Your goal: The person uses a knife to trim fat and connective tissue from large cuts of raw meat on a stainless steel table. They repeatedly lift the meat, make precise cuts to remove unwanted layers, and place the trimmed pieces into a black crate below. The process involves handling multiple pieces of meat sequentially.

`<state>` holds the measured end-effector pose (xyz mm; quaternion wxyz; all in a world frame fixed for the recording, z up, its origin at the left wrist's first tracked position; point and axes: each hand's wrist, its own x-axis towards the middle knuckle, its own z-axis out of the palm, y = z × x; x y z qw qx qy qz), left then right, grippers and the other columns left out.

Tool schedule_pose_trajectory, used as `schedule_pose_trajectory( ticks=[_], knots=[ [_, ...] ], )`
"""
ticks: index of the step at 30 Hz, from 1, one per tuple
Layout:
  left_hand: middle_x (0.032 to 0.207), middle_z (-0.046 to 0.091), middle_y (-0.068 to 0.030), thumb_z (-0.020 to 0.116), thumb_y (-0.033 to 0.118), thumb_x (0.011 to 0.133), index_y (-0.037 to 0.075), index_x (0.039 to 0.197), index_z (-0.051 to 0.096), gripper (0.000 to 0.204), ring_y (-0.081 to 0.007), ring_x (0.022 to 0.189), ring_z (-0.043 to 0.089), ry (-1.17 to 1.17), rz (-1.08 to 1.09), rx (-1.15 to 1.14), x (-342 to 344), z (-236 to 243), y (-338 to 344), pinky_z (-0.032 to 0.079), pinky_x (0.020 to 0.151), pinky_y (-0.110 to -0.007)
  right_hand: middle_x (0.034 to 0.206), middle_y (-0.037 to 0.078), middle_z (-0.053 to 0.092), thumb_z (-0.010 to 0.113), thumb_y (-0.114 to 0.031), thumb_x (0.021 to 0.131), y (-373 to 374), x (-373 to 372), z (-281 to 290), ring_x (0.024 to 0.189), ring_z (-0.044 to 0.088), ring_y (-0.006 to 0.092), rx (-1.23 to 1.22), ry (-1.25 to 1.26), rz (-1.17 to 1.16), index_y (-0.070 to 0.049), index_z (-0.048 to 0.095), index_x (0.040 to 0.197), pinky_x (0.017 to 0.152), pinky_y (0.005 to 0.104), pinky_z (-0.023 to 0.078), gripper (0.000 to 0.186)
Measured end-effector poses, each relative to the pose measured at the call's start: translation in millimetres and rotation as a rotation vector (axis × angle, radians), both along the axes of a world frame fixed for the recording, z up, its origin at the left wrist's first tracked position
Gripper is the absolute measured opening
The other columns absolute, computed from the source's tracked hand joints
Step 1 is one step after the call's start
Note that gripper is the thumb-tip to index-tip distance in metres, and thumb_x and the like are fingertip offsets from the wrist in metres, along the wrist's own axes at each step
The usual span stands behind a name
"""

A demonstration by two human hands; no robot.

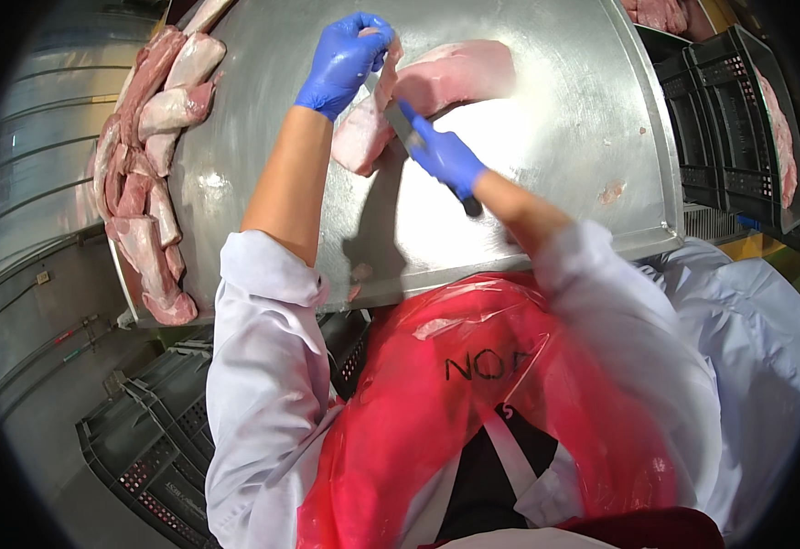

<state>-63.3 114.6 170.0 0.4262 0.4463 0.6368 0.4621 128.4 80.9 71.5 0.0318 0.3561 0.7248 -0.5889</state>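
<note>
Red apron (391, 412) below; left fingers (378, 38) pinch smooth pale-pink meat (459, 78), right fingers (416, 126) wrap a black-handled knife (471, 207).

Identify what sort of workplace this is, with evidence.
Likely a meat-cutting room: raw meat lines the left side of a broad metal table, dark crates sit nearby, and the blue-gloved right hand holds a knife.
</note>
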Motion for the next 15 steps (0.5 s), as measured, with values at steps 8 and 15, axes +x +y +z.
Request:
schedule_pose_trajectory(
  ticks=[8, 15],
  knots=[
    [0.080, 0.063, -0.0045, 0.065, 0.010, 0.091, 0.000, 0.092, 0.064, 0.010, -0.0092, 0.066, 0.051, -0.249, 0.061, 0.134, -35, 3, -24, 0.041, 0.061, -0.024, 0.074, 0.013, 0.062, 0.047, -0.019, 0.096, -39, 22, -27, 0.052, 0.057, 0.0193, 0.030, 0.317, 0.030, -0.029, 0.011, 0.162, 0.056, 0.0342, 0.053, 0.076],
    [0.080, 0.061, -0.0037, 0.067, 0.011, 0.092, 0.001, 0.095, 0.063, 0.011, -0.0092, 0.067, 0.051, -0.323, 0.095, 0.272, -44, 17, -47, 0.040, 0.062, -0.024, 0.071, 0.009, 0.060, 0.048, -0.020, 0.096, -54, -31, -37, 0.055, 0.057, 0.0158, -0.037, 0.195, 0.025, -0.031, 0.007, 0.162, 0.055, 0.0327, 0.053, 0.079]
  ],
)
